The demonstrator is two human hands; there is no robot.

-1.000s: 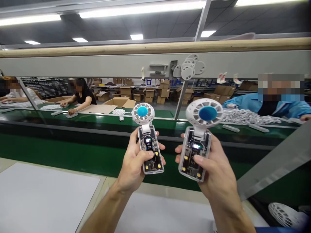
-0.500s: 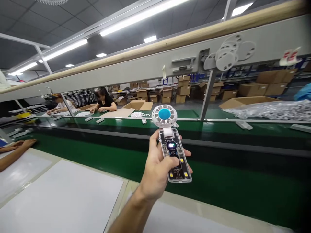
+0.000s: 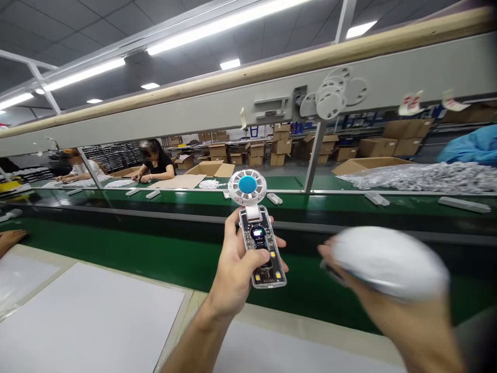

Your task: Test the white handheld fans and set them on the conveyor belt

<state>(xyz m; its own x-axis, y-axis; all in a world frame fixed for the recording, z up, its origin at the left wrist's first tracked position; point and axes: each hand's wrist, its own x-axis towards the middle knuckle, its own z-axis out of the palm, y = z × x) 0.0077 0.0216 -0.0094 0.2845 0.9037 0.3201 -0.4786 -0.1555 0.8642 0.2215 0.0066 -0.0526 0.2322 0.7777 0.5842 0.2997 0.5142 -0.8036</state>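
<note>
My left hand [image 3: 236, 269] is wrapped round a small handheld fan [image 3: 262, 248], held upright above the green belt. The fan has a round white head with a blue centre, and its clear handle shows a dark circuit board with a small lit display. My left thumb presses on the front of the handle. To the right, my right hand [image 3: 373, 298] is raised with a large white rounded object [image 3: 392, 261], smeared by motion, so its kind cannot be told. A dark part shows beneath those fingers.
The green conveyor belt [image 3: 128, 248] runs across, with white sheets [image 3: 93, 316] on the near table. Beyond are several white casings [image 3: 376, 199], a heap of white parts [image 3: 435, 176], cardboard boxes [image 3: 256, 153] and two people at work. A co-worker's hand [image 3: 11, 239] rests at far left.
My right hand has come into view at the right with the white rounded object. The fan in my left hand sits slightly further left in view, and the scene has shifted left too.
</note>
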